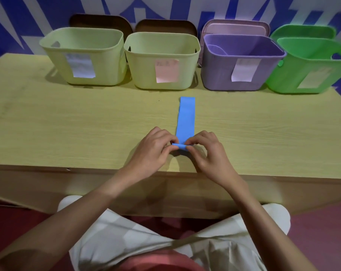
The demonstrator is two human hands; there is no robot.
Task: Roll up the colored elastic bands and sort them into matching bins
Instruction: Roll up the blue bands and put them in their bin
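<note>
Blue band (pixel 185 119) lies flat on the table (pixel 67 124), long axis running from the table's near edge toward the bins at its far side. Near end of the band is curled into a small tight roll; far end lies flat, short of the bins and apart from them. Left hand (pixel 153 148) pinches the left end of the roll, fingers curled, thumb and fingertips on it. Right hand (pixel 208 151) pinches the right end the same way, fingers bent over the roll. Both hands sit close to the table's near edge, wrists over that edge. Along the table's far side, four bins in a row, from left: yellow bin (pixel 83 55), second yellow bin (pixel 161 59), purple bin (pixel 242 61), green bin (pixel 310 69). Each carries a pale paper label on its front wall; writing too blurred to read. Purple bin holds something pale lilac against its left inner wall; cannot tell what. Lids stand behind the bins: two brown, one pink, one green. Person sits at the near side, light trousers visible below the table.
</note>
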